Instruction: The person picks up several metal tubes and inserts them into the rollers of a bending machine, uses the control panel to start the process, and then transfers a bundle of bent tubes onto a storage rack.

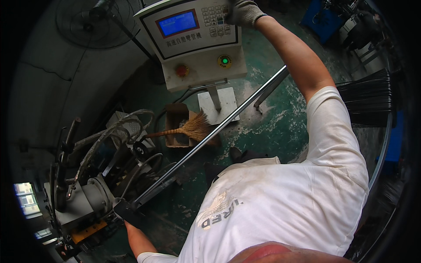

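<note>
My right hand [245, 13], in a grey knit glove, is at the right edge of the keypad [213, 14] on a machine control console [204, 67]. Its fingertips are dark and partly cut off by the frame's top. A blue screen [177, 23] glows beside the keypad. At lower left, my left hand [122, 215] is by the head of a tube bending machine [79, 203], mostly hidden behind a dark block [126, 210]. What its fingers do is not visible. A long polished metal bar [210, 134] slants from that block up to beneath my right forearm.
The console bears a red emergency stop button [182, 70] and a lit green button [225, 61]. A straw broom [190, 127] lies across a cardboard box [176, 113]. Hoses [98, 141] loop over the machine. A caged fan [95, 23] stands upper left, black rods [368, 98] at right.
</note>
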